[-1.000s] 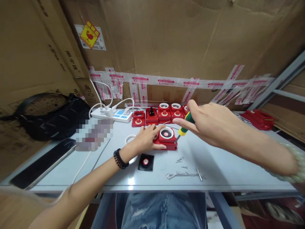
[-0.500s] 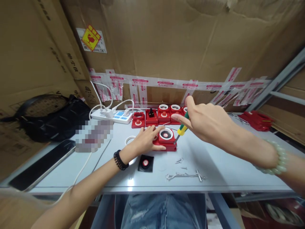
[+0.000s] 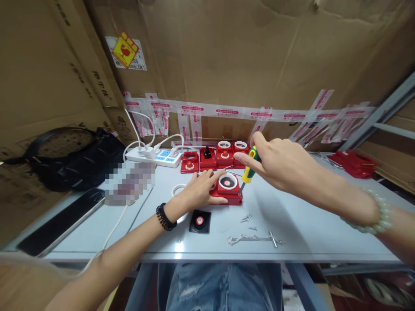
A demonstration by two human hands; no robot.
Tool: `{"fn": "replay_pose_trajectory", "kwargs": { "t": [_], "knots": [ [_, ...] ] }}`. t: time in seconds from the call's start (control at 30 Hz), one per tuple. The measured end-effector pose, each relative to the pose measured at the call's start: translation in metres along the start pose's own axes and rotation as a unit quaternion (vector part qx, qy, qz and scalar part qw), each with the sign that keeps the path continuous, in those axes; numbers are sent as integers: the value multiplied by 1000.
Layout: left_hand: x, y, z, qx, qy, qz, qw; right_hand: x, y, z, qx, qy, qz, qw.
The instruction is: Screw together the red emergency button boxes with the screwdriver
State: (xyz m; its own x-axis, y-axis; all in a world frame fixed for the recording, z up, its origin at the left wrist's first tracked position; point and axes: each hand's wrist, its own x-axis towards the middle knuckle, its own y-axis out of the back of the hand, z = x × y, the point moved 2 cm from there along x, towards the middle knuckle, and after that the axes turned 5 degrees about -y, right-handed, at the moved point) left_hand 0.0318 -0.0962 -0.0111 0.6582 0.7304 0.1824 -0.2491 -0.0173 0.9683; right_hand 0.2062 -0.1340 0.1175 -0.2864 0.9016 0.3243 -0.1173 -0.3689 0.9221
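Observation:
A red box with a white ring on top [image 3: 227, 189] lies on the grey table [image 3: 308, 224]. My left hand [image 3: 198, 190] presses down on its left side, fingers laid over it. My right hand [image 3: 275, 166] grips a green and yellow screwdriver [image 3: 249, 170], whose tip stands in the box's front right corner. Loose screws [image 3: 245, 218] and thin metal pieces [image 3: 253, 238] lie just in front of the box. A small black square part with a red centre [image 3: 199, 221] sits near my left wrist.
More red boxes [image 3: 215, 157] line the back beside a white power strip [image 3: 154, 156] with cables. A black bag [image 3: 74, 162] and a dark phone [image 3: 61, 222] lie at left. Red parts [image 3: 355, 163] rest at far right. Cardboard walls surround the table.
My right hand has shifted slightly left and closer to the box while keeping the screwdriver in the corner. My left hand stays on the box.

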Motion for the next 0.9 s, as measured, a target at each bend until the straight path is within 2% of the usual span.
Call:
{"fn": "replay_pose_trajectory", "kwargs": {
  "t": [0.07,0.1,0.27,0.47,0.53,0.63,0.7,0.8,0.9],
  "knots": [
    [0,0,0,-1,1,1,1000,2,1,2,-25,-25,-3,999],
    [0,0,-1,-3,1,2,1000,2,2,3,-11,-16,-14,1000],
    [0,0,-1,-18,-7,6,1000,-5,9,7,122,75,-74,987],
    [-1,0,0,-5,-1,6,1000,-3,6,1,11,-3,-22,1000],
    [-1,-1,0,-11,-6,7,1000,-2,6,0,43,3,-36,998],
    [-1,-1,-1,-13,-11,8,1000,-2,6,1,87,46,-55,994],
    [0,-2,-1,-8,-5,7,1000,-2,4,2,53,55,-35,996],
    [0,-1,-1,-3,2,4,1000,0,0,3,-38,19,20,999],
    [0,-1,0,-3,3,2,1000,1,-1,3,-14,14,18,1000]
  ]
}}
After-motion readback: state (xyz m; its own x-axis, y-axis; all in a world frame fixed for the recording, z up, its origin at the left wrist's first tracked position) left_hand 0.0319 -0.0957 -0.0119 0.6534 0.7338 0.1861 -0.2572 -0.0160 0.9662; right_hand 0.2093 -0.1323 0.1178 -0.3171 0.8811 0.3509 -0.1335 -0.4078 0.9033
